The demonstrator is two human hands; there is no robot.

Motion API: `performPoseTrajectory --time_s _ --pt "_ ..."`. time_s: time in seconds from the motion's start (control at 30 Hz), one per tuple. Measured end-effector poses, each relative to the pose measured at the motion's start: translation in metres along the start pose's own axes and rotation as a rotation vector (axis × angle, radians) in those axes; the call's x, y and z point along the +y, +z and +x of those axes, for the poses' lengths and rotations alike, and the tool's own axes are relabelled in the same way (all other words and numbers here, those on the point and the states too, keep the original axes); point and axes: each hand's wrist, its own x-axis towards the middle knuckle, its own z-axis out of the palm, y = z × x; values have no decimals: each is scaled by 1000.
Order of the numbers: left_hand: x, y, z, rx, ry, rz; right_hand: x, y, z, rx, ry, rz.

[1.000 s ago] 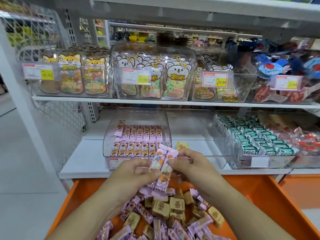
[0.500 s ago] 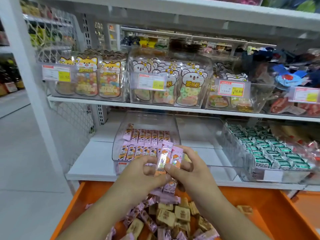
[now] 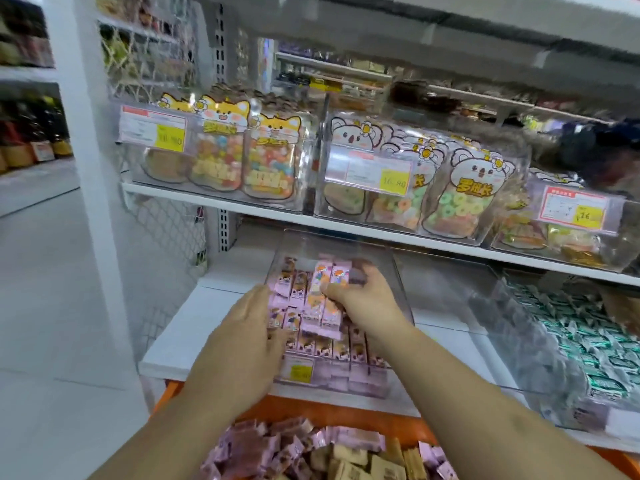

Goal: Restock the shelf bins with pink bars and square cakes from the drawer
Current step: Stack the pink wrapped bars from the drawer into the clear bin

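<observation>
Pink bars (image 3: 325,299), a small bunch of them, are in your right hand (image 3: 360,299), fingers curled round them inside the clear bin (image 3: 398,282), above the rows already there. Your left hand (image 3: 242,337) rests flat and relaxed at the bin's left wall, gripping nothing. You're mid-placement, I judge; next, lay them down aligned with the rows. More bars and square cakes (image 3: 349,459) wait in the orange drawer (image 3: 346,415) below the bin.

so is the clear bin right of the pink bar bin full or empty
Empty, as far as shows: through the clear bin only white shelf is visible, while the pink bar bin beside it holds rows of bars.
</observation>
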Motion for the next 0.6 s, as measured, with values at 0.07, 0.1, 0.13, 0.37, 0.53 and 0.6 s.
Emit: performPoseTrajectory --time_s 0.07,0.1,0.13,0.37,0.53,0.6 --pt "-4 5 0 -46 -33 11 3 15 28 13 21 -48" --pt "-5 7 1 -59 -41 22 7 21 41 21 45 -85" --pt "-6 8 1 -54 -39 23 13 26 54 23 79 -125" --pt "-10 8 1 -92 -57 8 29 54 83 11 88 -374" --pt "-11 10 0 -59 -53 -12 33 40 66 10 -31 -469" --pt "-12 10 -1 -54 -50 -8 35 32 59 -30 -87 -516"
